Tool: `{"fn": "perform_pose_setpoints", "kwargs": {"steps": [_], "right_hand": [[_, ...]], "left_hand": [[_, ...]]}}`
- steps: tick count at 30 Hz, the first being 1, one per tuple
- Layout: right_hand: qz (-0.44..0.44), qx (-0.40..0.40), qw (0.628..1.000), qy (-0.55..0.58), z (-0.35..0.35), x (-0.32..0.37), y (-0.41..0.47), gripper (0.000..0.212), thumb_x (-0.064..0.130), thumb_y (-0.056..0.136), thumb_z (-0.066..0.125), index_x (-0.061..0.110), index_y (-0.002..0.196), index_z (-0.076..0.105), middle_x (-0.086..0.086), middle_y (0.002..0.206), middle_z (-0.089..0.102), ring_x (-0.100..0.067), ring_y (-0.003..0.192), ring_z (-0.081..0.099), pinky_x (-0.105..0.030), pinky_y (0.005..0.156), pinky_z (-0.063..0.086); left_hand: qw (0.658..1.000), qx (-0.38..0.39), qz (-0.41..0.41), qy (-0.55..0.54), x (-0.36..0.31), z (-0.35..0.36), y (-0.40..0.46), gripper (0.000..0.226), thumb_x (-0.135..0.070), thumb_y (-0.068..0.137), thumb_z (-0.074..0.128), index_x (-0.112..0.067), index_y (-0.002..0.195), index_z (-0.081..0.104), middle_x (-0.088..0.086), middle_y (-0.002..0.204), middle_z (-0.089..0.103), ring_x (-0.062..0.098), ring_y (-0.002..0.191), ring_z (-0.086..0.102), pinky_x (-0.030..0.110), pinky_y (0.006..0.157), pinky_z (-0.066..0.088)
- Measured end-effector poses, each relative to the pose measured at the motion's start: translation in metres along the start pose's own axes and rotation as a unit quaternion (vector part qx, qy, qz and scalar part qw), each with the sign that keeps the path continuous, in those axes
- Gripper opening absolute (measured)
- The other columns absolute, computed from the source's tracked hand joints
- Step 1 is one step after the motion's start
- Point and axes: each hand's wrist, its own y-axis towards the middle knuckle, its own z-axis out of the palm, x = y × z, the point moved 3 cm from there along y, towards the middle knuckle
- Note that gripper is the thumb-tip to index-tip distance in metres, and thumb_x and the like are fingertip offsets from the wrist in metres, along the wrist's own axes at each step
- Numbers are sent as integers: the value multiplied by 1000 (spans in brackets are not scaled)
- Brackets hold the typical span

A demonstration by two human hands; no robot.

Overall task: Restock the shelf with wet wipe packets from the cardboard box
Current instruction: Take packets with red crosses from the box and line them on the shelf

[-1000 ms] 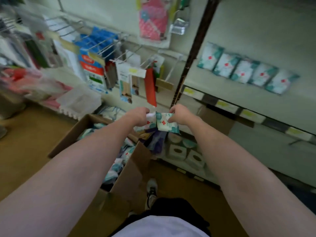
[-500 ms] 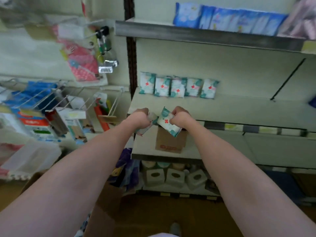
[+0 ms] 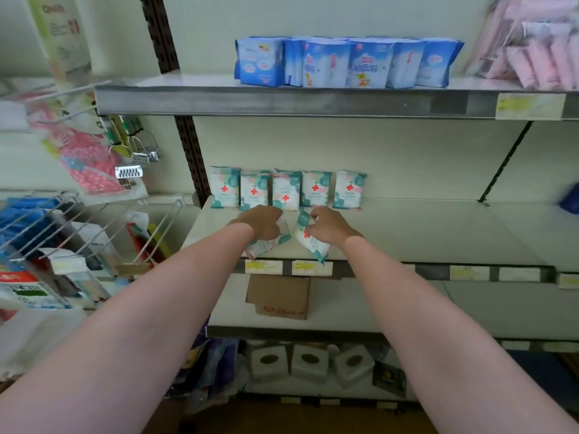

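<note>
So far the middle shelf (image 3: 423, 233) is mostly bare: to the right of the standing packets its white surface runs on with nothing on it, so a large part of the restocking is left, I judge. The shelf above it carries blue packs (image 3: 344, 62) and pink packs (image 3: 539, 48), which belong to other goods. On the shelf below lies a flat piece of cardboard (image 3: 277, 296); the cardboard box you take the packets from does not show in this view, so I cannot tell how many are left in it.

At the back of the middle shelf, on its left end, a row of five wet wipe packets (image 3: 286, 189) stands upright against the wall, close side by side. This is the finished part.

Your two hands are over the front part of the same shelf, just before that row. Your left hand (image 3: 260, 222) has its fingers curled around one packet (image 3: 266, 244), which hangs tilted down toward the shelf edge. Your right hand (image 3: 329, 228) pinches a second packet (image 3: 311, 242) in the same way, also tilted. Neither of the two stands on the shelf yet. The next step, as I judge it, is to set them upright, either in front of the row or beside its right end.
</note>
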Motion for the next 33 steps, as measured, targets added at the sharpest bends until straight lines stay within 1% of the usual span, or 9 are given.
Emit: {"fn": "perform_pose_setpoints", "kwargs": {"steps": [4, 8, 13, 17, 20, 24, 27, 31, 33], "right_hand": [[5, 4, 1000, -22, -11, -14, 19, 31, 22, 81, 69, 12, 106, 55, -8, 101, 61, -21, 86, 62, -36, 77, 53], [-9, -2, 1000, -14, -25, -18, 33, 44, 13, 81, 71, 17, 116, 46, -3, 98, 54, -19, 86, 57, -31, 67, 49], [-27, -1, 999, -18, -41, -19, 53, 50, -3, 82, 65, 17, 126, 50, -3, 95, 54, -21, 85, 56, -26, 60, 41], [3, -19, 999, -43, -48, -22, 68, 42, 7, 83, 69, 12, 121, 53, -10, 114, 59, -25, 96, 58, -34, 77, 52], [18, -24, 997, -75, -58, -23, 76, 51, 13, 84, 73, 8, 129, 50, -10, 120, 58, -24, 100, 56, -33, 81, 49], [32, -48, 995, -79, -73, -27, 84, 44, 5, 82, 72, 17, 117, 48, -9, 115, 58, -25, 99, 56, -34, 75, 46], [36, -44, 990, -130, -74, -39, 84, 45, 2, 83, 62, 20, 122, 53, -10, 120, 59, -29, 104, 59, -35, 79, 48], [64, -43, 959, -274, -69, -65, 83, 50, 9, 88, 55, 21, 136, 53, -6, 130, 58, -28, 116, 56, -37, 96, 47], [61, -68, 944, -317, -72, -72, 87, 49, 14, 90, 57, 23, 138, 50, -4, 127, 60, -27, 115, 55, -37, 97, 41]], "left_hand": [[1000, -8, -2, -8, -14, -2, 14, 46, -15, 88, 56, -13, 134, 50, 9, 137, 52, 27, 116, 53, 31, 85, 43], [999, -24, 0, -27, -24, -6, 28, 31, -9, 80, 63, -13, 110, 53, 9, 113, 58, 22, 89, 54, 29, 67, 45], [1000, -11, 12, -3, -37, -12, 50, 46, -2, 77, 69, -12, 120, 57, 8, 121, 57, 26, 101, 57, 32, 80, 50], [1000, -12, 22, 16, -42, -15, 73, 57, -4, 81, 68, -16, 135, 53, 6, 134, 54, 26, 114, 55, 30, 89, 48], [1000, -14, 25, 8, -46, -20, 87, 58, -7, 83, 64, -16, 139, 51, 6, 134, 55, 25, 113, 56, 29, 86, 49], [999, -8, 48, -4, -54, -29, 107, 45, -7, 81, 65, -11, 125, 58, 7, 117, 59, 24, 102, 57, 29, 78, 48], [997, -2, 75, 15, -60, -31, 122, 36, -5, 79, 64, -10, 114, 58, 4, 106, 59, 23, 93, 56, 31, 74, 48], [993, 7, 116, 33, -61, -21, 140, 56, -5, 85, 63, -16, 138, 48, 8, 132, 55, 28, 112, 57, 35, 91, 51], [991, 6, 127, 46, -59, -16, 148, 62, -4, 88, 60, -17, 145, 40, 10, 138, 52, 30, 115, 56, 31, 85, 49]]}}
